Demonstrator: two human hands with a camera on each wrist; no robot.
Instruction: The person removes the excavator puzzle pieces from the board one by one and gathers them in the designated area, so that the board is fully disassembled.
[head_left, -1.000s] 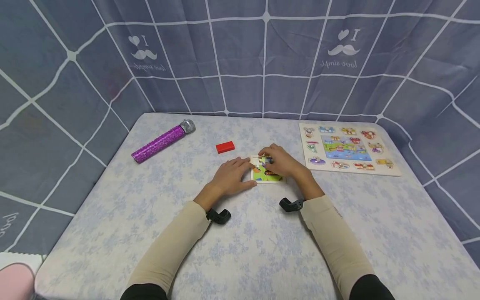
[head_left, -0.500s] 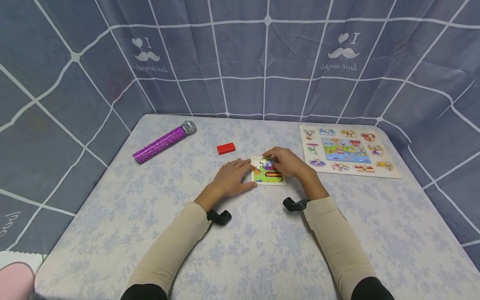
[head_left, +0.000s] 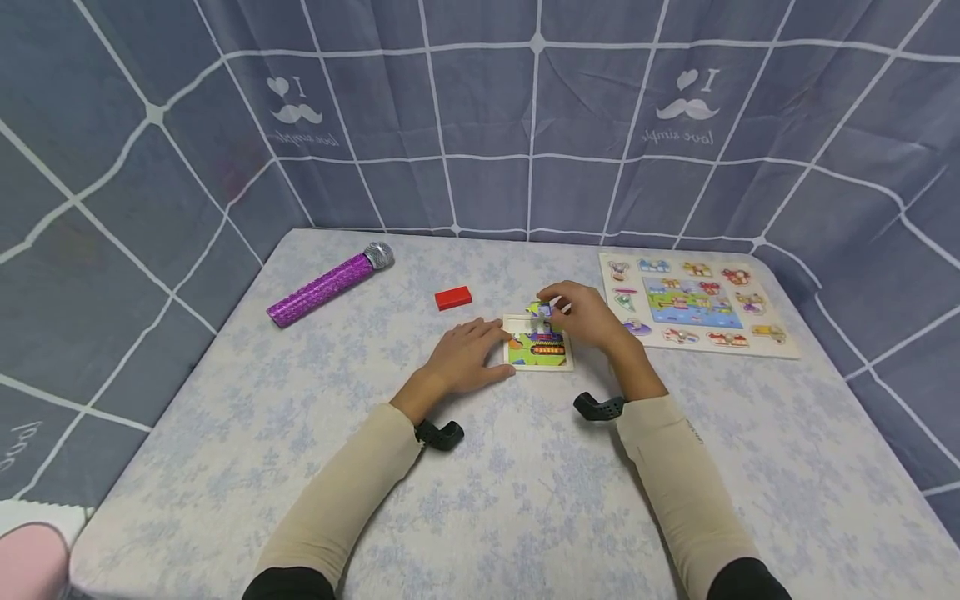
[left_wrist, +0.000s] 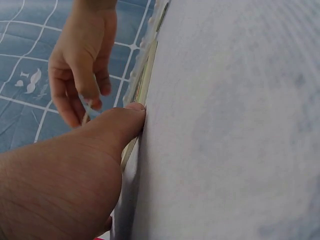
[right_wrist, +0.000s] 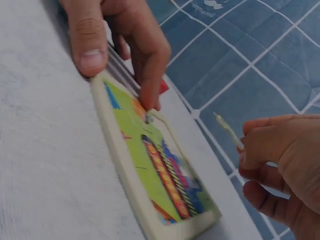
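Note:
A small wooden jigsaw puzzle [head_left: 537, 357] lies on the table, showing a green picture with a red-and-yellow vehicle; a pale bare patch shows along its far side. My left hand [head_left: 467, 354] rests at its left edge. In the right wrist view the left thumb [right_wrist: 91, 55] presses on the frame's corner and the index fingertip touches the picture's side. Just above the puzzle's far edge, my right hand [head_left: 587, 315] pinches a jigsaw piece [head_left: 537, 309] between thumb and fingers. This piece [right_wrist: 229, 131] appears nearly edge-on in the right wrist view, apart from the frame.
A red block [head_left: 453, 297] lies beyond the left hand. At the far left is a glittery purple microphone [head_left: 322, 289]. A larger wooden picture board [head_left: 757, 346] lies at the right back. Grid-patterned curtains [head_left: 480, 108] enclose the table [head_left: 480, 500].
My right hand has lifted the jigsaw piece out of the frame and moved it away from me, baring the patch. The left hand stays in place.

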